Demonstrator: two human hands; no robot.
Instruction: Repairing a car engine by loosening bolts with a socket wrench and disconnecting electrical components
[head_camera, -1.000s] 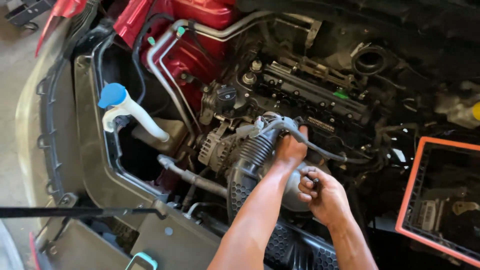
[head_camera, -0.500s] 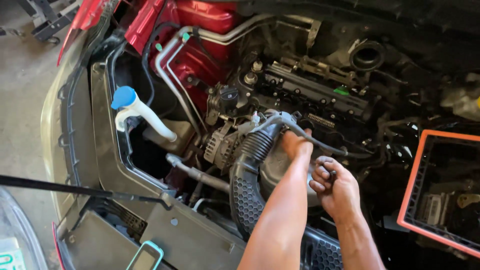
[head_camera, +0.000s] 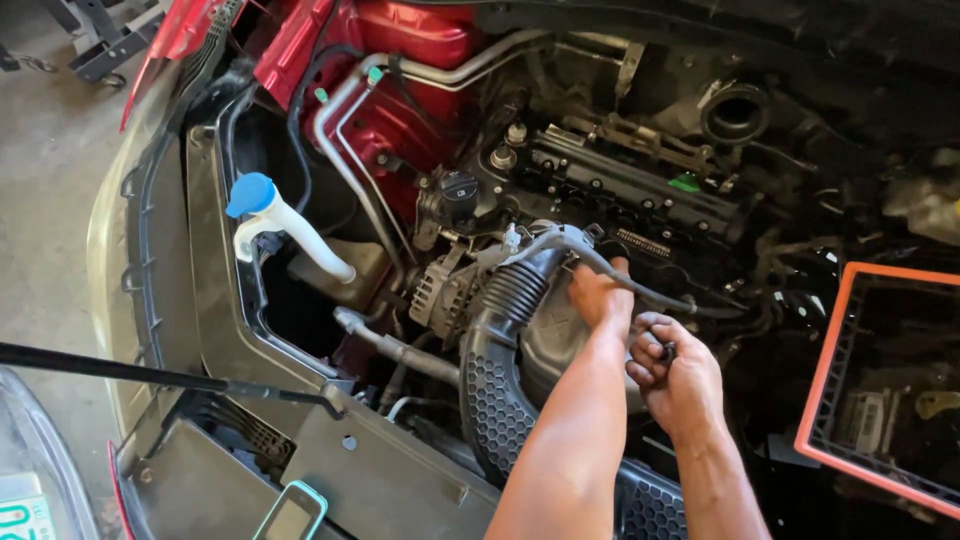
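Observation:
I look down into an open car engine bay. My left hand (head_camera: 598, 297) presses on the upper end of a black ribbed air intake duct (head_camera: 505, 330) and grips it beside a thin grey hose (head_camera: 640, 287). My right hand (head_camera: 672, 372) is curled shut just right of it, around a small dark part that I cannot make out. The duct curves down to a honeycomb-patterned black housing (head_camera: 500, 420). Behind the hands lies the black engine top cover (head_camera: 620, 190) with an oil filler cap (head_camera: 458, 187).
A white washer-fluid filler neck with a blue cap (head_camera: 255, 200) stands at the left. A thin black prop rod (head_camera: 150, 373) crosses the lower left. An orange-rimmed black air filter box (head_camera: 830, 400) sits at the right. A phone with a teal case (head_camera: 292, 515) lies on the front panel.
The view has shifted, so the engine bay sits further right and lower. Both hands stay on the duct area, the left still on its top end, the right still curled.

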